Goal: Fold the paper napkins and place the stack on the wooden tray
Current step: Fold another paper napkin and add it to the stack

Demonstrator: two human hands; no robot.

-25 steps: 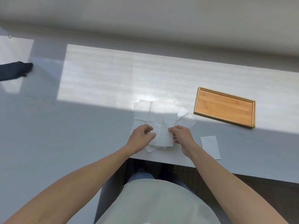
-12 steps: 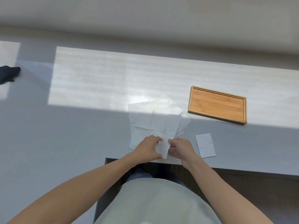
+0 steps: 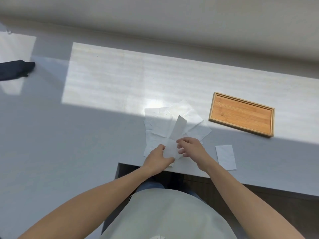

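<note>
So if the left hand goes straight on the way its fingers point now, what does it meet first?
The left hand points up and right, so it meets first the napkin being folded, which it already touches. Beyond that lies the loose pile of napkins. Depth is hard to judge from this view.

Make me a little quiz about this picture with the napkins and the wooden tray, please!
1. True or false: the wooden tray already has napkins on it.
2. How many folded napkins lie alone on the table, right of the hands? A) none B) one C) three
3. Fill in: both the left hand and the right hand hold one ______ above the pile of unfolded napkins.

Key:
1. False, the tray holds nothing.
2. B, one folded napkin lies near the table edge.
3. Napkin: the held napkin is pinched between both hands, with its far end sticking up.
</note>
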